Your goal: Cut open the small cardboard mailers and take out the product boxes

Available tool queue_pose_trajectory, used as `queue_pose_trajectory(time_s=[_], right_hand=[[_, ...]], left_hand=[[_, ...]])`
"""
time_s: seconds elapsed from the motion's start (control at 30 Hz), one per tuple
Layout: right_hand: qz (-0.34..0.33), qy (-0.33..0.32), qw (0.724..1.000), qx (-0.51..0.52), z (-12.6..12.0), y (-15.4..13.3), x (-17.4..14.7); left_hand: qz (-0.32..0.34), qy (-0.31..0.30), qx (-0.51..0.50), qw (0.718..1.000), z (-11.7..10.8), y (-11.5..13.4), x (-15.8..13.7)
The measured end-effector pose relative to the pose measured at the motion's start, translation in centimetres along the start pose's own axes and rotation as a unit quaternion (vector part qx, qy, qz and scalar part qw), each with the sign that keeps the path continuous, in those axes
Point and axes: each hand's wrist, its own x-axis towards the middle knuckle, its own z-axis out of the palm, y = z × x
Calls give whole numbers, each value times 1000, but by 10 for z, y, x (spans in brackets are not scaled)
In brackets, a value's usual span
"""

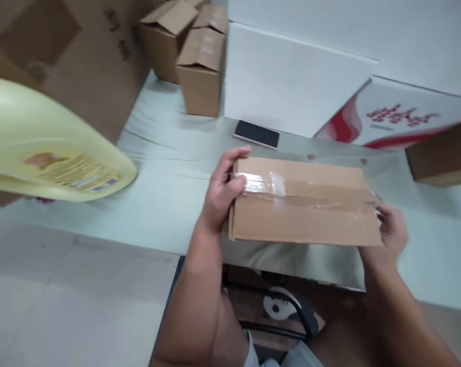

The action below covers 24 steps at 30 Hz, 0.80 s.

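A brown cardboard box point(306, 219) with clear tape along its top seam is held between my two hands, over the front edge of the table. My left hand point(224, 188) grips its left end, thumb on the taped top and fingers round the side. At the right end my right hand point(392, 229) is closed on the box's edge near a loose bit of tape; it is slightly blurred and some of its fingers are hidden. Just behind the box, a dark-screened phone point(256, 134) lies flat on the table.
A large yellow bottle point(58, 148) juts in from the left. Small cardboard boxes point(199, 92) stand at the back, beside a white box point(283, 81) and a red-and-white printed box point(402, 114). Another brown box point(442, 155) is at right. The pale green table point(161, 204) runs across.
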Motion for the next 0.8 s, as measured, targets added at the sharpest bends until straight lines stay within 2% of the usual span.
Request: queue_pose_trajectory(time_s=[0.1,0.2,0.3,0.43,0.57,0.63,0.73,0.8], right_hand=[[43,-4,997,-63,-13,23,14],[110,-74,983,-128,-18,42,23],[160,-137,961,-179,-21,54,24],[196,-133,950,-203,-35,58,23],[259,-217,913,-230,-51,67,21],[267,-242,901,-242,-54,74,20],[239,-221,920,-217,-52,84,17],[225,-177,949,-130,-50,86,16]], left_hand=[[1,-15,-1,1000,15,-6,4],[26,-7,-27,999,30,-16,9],[19,3,-64,998,50,-23,7],[-14,28,-53,998,72,-24,-6],[7,30,-50,998,80,-25,-13],[13,25,-52,998,80,-26,-14],[9,21,-49,999,81,-24,-15],[6,20,-50,999,82,-23,-16]])
